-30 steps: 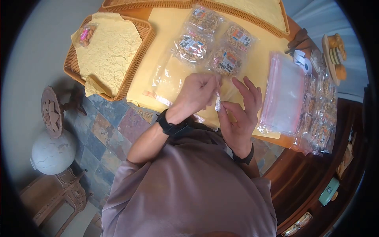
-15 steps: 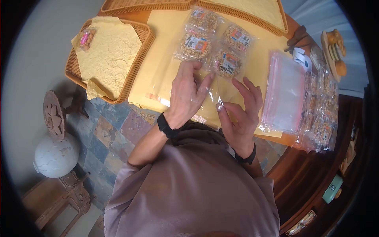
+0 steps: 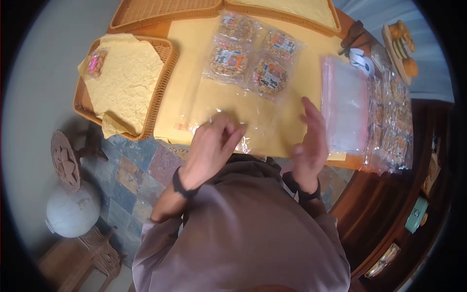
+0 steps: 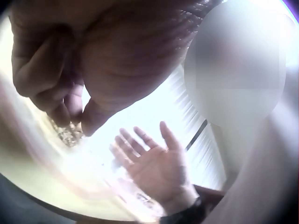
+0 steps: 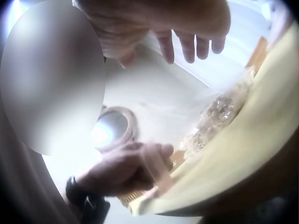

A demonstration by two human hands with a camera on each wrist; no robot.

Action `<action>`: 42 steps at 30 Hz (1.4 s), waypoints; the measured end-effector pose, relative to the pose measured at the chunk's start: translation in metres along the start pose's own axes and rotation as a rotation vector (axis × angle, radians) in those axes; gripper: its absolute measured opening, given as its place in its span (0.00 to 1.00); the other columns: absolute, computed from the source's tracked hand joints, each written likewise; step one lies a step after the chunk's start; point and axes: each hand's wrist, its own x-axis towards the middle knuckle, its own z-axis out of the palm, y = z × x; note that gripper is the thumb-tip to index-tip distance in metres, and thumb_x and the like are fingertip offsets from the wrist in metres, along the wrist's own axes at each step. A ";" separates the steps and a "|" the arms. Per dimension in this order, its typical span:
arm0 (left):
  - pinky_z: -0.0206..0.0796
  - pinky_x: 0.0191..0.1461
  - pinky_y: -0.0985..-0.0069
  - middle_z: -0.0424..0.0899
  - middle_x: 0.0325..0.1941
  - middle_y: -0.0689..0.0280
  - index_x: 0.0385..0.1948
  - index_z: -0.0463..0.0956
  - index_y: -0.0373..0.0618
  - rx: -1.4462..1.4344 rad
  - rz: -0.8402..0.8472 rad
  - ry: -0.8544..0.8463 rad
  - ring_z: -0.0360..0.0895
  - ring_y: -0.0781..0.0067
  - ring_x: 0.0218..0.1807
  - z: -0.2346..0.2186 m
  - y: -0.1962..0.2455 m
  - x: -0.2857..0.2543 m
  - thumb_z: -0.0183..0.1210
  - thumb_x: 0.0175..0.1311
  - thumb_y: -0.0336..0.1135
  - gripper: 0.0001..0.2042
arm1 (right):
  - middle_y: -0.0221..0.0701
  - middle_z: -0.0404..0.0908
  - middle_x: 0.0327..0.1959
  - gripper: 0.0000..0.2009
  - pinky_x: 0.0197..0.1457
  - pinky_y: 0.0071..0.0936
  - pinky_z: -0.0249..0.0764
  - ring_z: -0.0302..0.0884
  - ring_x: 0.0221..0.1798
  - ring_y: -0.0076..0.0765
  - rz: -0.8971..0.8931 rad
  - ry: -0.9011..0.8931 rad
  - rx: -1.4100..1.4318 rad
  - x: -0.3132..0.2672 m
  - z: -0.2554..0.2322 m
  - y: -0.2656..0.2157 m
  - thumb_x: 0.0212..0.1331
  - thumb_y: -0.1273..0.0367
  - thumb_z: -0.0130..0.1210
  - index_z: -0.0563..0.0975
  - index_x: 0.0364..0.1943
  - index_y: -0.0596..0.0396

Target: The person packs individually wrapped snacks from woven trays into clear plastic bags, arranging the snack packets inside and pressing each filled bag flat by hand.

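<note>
Several round nut-cluster packs (image 3: 270, 77) with printed labels lie inside a clear plastic bag (image 3: 262, 114), flat on yellow paper (image 3: 177, 90). Near the bag's lower edge is my left hand (image 3: 209, 148), its fingers curled; the right wrist view shows a pale translucent strip (image 5: 156, 165) held at those fingers (image 5: 161, 149). What the strip joins is unclear. My right hand (image 3: 311, 148) is raised right of the bag, fingers extended and touching nothing; the left wrist view shows its palm (image 4: 156, 170) facing that camera.
A wicker tray (image 3: 163, 87) with crumpled paper and one small pack stands left. More trays (image 3: 165, 13) line the back. At right are a stack of clear bags (image 3: 344, 104), packed snacks (image 3: 399, 112), a white tape roll (image 3: 362, 62) and a wooden platter (image 3: 396, 53).
My left hand has moved down and left from the front pack. My right hand has let go of the clear film and drawn slightly right, its fingers unfolding. The head view has shifted.
</note>
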 end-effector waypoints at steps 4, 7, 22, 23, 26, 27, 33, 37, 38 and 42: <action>0.62 0.29 0.78 0.79 0.24 0.66 0.29 0.78 0.38 -0.141 -0.037 -0.298 0.73 0.81 0.25 -0.028 0.020 -0.022 0.67 0.66 0.27 0.07 | 0.45 0.68 0.73 0.30 0.75 0.55 0.61 0.64 0.76 0.48 0.321 0.361 0.896 0.004 -0.017 0.007 0.74 0.49 0.49 0.69 0.68 0.59; 0.60 0.27 0.84 0.82 0.28 0.67 0.35 0.80 0.35 -0.441 0.253 -0.377 0.72 0.86 0.24 -0.033 0.030 -0.023 0.61 0.69 0.22 0.02 | 0.43 0.67 0.74 0.35 0.69 0.50 0.66 0.61 0.76 0.47 0.409 0.401 1.509 0.012 -0.025 0.001 0.73 0.44 0.47 0.65 0.71 0.58; 0.66 0.36 0.81 0.83 0.33 0.65 0.42 0.84 0.37 -0.441 0.512 -0.139 0.74 0.84 0.33 0.008 0.054 0.016 0.62 0.71 0.26 0.04 | 0.49 0.60 0.76 0.48 0.68 0.42 0.68 0.63 0.72 0.47 0.226 0.063 1.396 0.022 0.003 -0.054 0.67 0.36 0.50 0.54 0.78 0.58; 0.65 0.35 0.81 0.83 0.30 0.67 0.39 0.83 0.37 -0.449 0.432 -0.160 0.74 0.84 0.31 0.006 0.053 0.015 0.62 0.71 0.26 0.03 | 0.49 0.60 0.76 0.48 0.68 0.42 0.68 0.63 0.72 0.47 0.236 0.059 1.401 0.022 0.005 -0.055 0.67 0.36 0.50 0.54 0.78 0.58; 0.63 0.31 0.82 0.81 0.26 0.71 0.36 0.82 0.38 -0.493 0.306 -0.194 0.72 0.85 0.28 0.001 0.050 0.014 0.62 0.72 0.29 0.05 | 0.49 0.60 0.75 0.51 0.69 0.42 0.68 0.64 0.71 0.46 0.190 0.029 1.175 0.023 0.010 -0.062 0.63 0.35 0.54 0.52 0.79 0.56; 0.60 0.28 0.83 0.79 0.25 0.72 0.35 0.81 0.38 -0.528 0.272 -0.216 0.71 0.85 0.26 -0.001 0.049 0.015 0.61 0.74 0.31 0.07 | 0.49 0.60 0.75 0.51 0.68 0.42 0.68 0.64 0.71 0.45 0.154 0.045 1.061 0.023 0.012 -0.064 0.62 0.35 0.55 0.51 0.79 0.55; 0.50 0.19 0.86 0.76 0.22 0.71 0.36 0.79 0.39 -1.203 -0.152 -0.341 0.67 0.86 0.19 -0.002 0.055 0.015 0.58 0.78 0.39 0.12 | 0.48 0.62 0.74 0.48 0.61 0.40 0.72 0.67 0.68 0.43 0.219 0.163 1.071 0.026 0.016 -0.055 0.65 0.37 0.53 0.53 0.79 0.56; 0.49 0.17 0.87 0.76 0.21 0.69 0.34 0.78 0.39 -1.062 -0.170 -0.191 0.66 0.87 0.15 -0.012 0.078 0.001 0.57 0.78 0.39 0.13 | 0.46 0.64 0.73 0.44 0.57 0.39 0.72 0.68 0.65 0.41 0.258 0.194 1.348 0.026 0.011 -0.044 0.70 0.40 0.49 0.55 0.77 0.58; 0.50 0.17 0.88 0.78 0.22 0.69 0.35 0.78 0.38 -0.998 -0.102 -0.122 0.69 0.88 0.17 -0.013 0.077 -0.002 0.56 0.79 0.42 0.15 | 0.46 0.64 0.73 0.44 0.57 0.39 0.72 0.68 0.65 0.41 0.263 0.197 1.345 0.026 0.010 -0.043 0.70 0.40 0.49 0.55 0.77 0.58; 0.53 0.17 0.87 0.82 0.25 0.68 0.33 0.80 0.38 -0.718 0.177 -0.145 0.71 0.87 0.18 -0.033 0.055 0.003 0.55 0.80 0.43 0.18 | 0.43 0.69 0.69 0.43 0.57 0.35 0.72 0.68 0.63 0.38 0.249 0.159 1.405 0.029 0.009 -0.034 0.70 0.41 0.50 0.58 0.76 0.60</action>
